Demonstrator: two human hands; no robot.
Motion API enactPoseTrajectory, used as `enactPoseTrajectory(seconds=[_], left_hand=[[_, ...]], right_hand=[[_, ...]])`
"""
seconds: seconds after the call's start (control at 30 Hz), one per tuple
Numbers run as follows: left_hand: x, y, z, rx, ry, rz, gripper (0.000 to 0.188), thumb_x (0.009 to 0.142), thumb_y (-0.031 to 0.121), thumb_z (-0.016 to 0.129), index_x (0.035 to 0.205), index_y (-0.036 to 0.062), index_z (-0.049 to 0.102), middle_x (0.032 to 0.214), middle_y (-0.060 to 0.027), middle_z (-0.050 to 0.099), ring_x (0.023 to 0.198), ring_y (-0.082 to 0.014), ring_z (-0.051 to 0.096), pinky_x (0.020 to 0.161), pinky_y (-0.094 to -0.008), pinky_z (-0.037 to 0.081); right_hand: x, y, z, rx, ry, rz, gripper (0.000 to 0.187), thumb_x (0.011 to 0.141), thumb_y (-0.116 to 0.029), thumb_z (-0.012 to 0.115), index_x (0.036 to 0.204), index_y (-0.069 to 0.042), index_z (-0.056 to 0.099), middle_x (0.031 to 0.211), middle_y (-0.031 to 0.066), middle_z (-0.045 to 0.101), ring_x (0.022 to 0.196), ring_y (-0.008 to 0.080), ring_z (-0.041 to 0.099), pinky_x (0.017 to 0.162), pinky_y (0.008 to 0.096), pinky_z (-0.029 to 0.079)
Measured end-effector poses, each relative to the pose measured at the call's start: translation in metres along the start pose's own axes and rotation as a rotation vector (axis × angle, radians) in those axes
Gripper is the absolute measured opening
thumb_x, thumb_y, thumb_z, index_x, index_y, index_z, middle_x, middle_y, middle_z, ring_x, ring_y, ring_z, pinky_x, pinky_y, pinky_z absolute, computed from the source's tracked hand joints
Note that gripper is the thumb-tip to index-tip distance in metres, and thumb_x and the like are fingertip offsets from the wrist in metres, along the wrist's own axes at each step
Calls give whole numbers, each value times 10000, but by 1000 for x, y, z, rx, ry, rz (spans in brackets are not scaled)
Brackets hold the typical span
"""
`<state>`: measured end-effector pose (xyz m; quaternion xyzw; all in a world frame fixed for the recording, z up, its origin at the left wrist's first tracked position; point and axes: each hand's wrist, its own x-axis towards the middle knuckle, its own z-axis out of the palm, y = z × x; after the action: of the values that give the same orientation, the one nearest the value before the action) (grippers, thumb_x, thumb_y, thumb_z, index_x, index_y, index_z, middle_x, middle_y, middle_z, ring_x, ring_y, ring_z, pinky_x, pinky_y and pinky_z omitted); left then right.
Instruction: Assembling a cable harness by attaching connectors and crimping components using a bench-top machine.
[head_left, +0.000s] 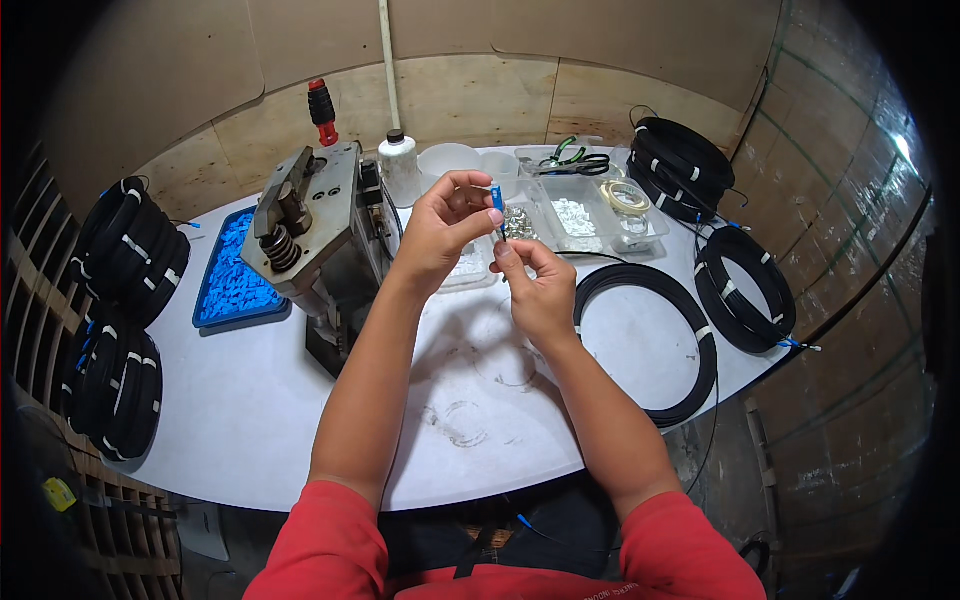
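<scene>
Between the thumb and fingers of my left hand is a small blue cable connector, held upright over the middle of the table. Just below it, my right hand pinches the thin black cable at the connector's lower end. From behind the right hand a black cable runs to a coil of black cable lying flat on the right. A metal hand press with a black and red handle stands left of my left hand. My fingers partly cover the connector's lower part.
A blue tray of blue pieces sits left of the press. Clear containers with small white and metal parts, scissors and a white bottle are at the back. More cable coils line both sides of the white table.
</scene>
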<state>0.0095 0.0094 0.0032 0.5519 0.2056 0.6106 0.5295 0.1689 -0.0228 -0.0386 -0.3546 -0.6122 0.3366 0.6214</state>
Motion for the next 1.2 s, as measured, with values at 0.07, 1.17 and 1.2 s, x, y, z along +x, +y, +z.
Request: enactPoseTrajectory(seconds=[0.07, 1.17, 1.2], left_hand=[[0, 0, -2, 12, -2, -12, 388, 912, -24, 740, 1261, 71, 600, 1072, -47, 703, 996, -127, 674, 896, -308, 550], [-8, -4, 38, 144, -310, 75, 196, 1016, 86, 658, 1202, 24, 640, 1168, -98, 721, 1132, -176, 664, 1010, -342, 517], [-12, -8, 47, 202, -353, 68, 181, 1032, 100, 639, 1193, 19, 651, 1175, -83, 720, 1144, -173, 656, 1026, -343, 507]], right_hand=[[0, 0, 0, -3, 0, 4, 221, 996, -228, 737, 1006, -8, 764, 815, 44, 758, 774, 88, 682, 742, 256, 518], [-86, -42, -44, 175, 157, 7, 158, 980, -67, 741, 1079, 56, 739, 951, 100, 771, 865, 130, 734, 820, 266, 603], [-98, -42, -50, 208, 168, 15, 150, 983, -61, 734, 1078, 55, 736, 963, 106, 768, 878, 137, 734, 833, 277, 609]])
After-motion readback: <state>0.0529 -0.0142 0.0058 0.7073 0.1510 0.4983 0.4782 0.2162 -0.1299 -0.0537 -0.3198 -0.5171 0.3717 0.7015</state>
